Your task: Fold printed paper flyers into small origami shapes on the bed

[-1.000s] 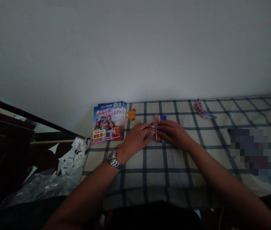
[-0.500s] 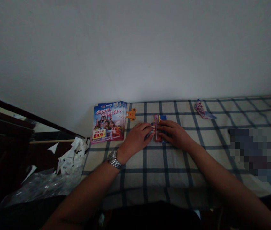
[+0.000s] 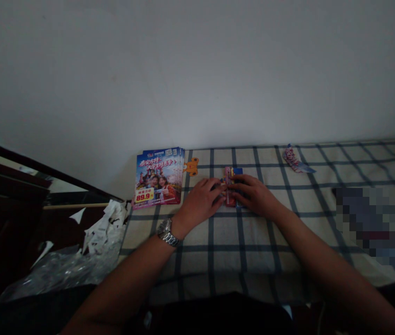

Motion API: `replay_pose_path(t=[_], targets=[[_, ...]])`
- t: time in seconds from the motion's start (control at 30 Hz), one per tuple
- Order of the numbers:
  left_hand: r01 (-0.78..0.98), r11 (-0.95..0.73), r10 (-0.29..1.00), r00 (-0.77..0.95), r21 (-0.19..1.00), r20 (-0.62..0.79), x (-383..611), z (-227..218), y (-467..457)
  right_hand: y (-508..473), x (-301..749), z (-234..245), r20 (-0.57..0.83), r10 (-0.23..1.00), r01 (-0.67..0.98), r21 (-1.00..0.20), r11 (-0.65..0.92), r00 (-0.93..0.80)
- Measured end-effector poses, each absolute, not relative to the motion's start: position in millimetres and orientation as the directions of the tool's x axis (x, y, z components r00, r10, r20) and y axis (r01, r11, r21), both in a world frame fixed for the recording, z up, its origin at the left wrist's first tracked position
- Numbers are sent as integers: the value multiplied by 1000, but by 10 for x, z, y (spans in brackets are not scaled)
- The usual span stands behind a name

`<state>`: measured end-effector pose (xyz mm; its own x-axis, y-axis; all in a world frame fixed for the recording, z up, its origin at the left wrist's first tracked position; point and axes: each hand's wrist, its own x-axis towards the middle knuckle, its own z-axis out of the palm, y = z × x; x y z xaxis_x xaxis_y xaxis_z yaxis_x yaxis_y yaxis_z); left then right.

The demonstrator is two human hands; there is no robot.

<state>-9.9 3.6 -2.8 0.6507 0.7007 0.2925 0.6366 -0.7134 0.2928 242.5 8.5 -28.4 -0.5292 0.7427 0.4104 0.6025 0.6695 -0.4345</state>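
Observation:
A narrow folded flyer (image 3: 230,173), pink and blue, lies on the checked cloth (image 3: 218,237) in front of me. My left hand (image 3: 200,201), with a metal watch on its wrist, presses its fingertips on the flyer's left edge. My right hand (image 3: 253,194) lies over the flyer's right side, fingers pinched against it. Both hands meet at the flyer's middle.
A stack of colourful flyers (image 3: 158,177) lies at the cloth's back left, with a small orange paper shape (image 3: 191,166) beside it. A folded paper piece (image 3: 294,159) sits at the back right. Torn paper scraps and clear plastic (image 3: 92,246) lie left of the cloth. A white wall stands behind.
Both hands have stayed on the folded flyer; the left fingers have crept slightly right along it.

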Motion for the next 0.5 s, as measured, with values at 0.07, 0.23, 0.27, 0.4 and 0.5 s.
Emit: replay_pose_path(t=[0.07, 0.23, 0.27, 0.4, 0.5], targets=[[643, -714, 700, 655, 276, 286, -94, -21, 34, 78, 2420, -268, 405, 748, 602, -444, 663, -525], [649, -711, 703, 652, 272, 283, -82, -8, 22, 63, 2421, -236, 412, 743, 591, -450, 670, -528], [648, -710, 704, 651, 276, 284, -82, -8, 19, 62, 2425, -231, 413, 742, 587, -453, 671, -529], [651, -701, 714, 640, 293, 285, -86, -16, 15, 62, 2450, -212, 425, 748, 575, -479, 664, -510], [651, -699, 716, 638, 298, 285, -86, -21, 15, 69, 2467, -209, 439, 752, 585, -474, 659, -492]])
